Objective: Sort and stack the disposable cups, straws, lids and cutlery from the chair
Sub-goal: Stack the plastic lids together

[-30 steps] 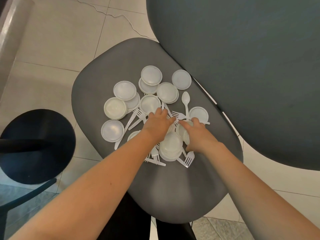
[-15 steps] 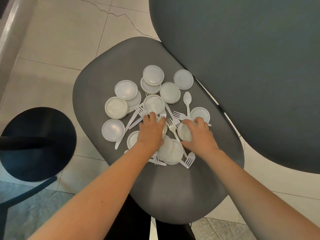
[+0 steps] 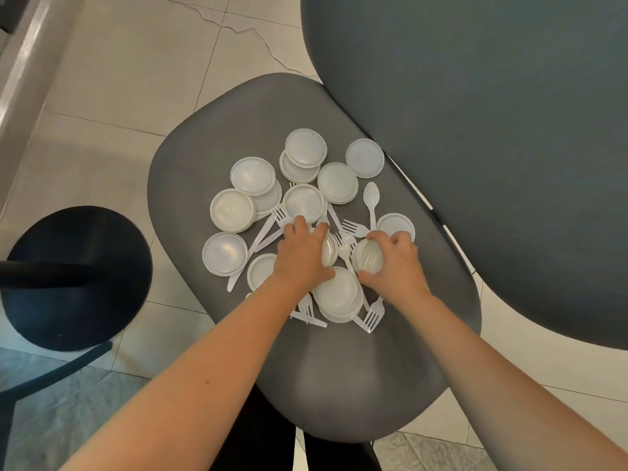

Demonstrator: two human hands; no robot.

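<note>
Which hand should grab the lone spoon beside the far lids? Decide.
Right. The right hand lies nearer the spoon, though it already grips a lid stack; the left hand sits farther off.

A grey chair [image 3: 339, 385] stands on pale floor tiles [image 3: 119, 79], beside a large dark table [image 3: 492, 130] and a black round base [image 3: 78, 277].

Soft, even indoor light, a dull sheen on the chair seat [image 3: 339, 385] just below both hands, faint shadows, wide-angle bending at the edges, forearms slightly soft.
</note>
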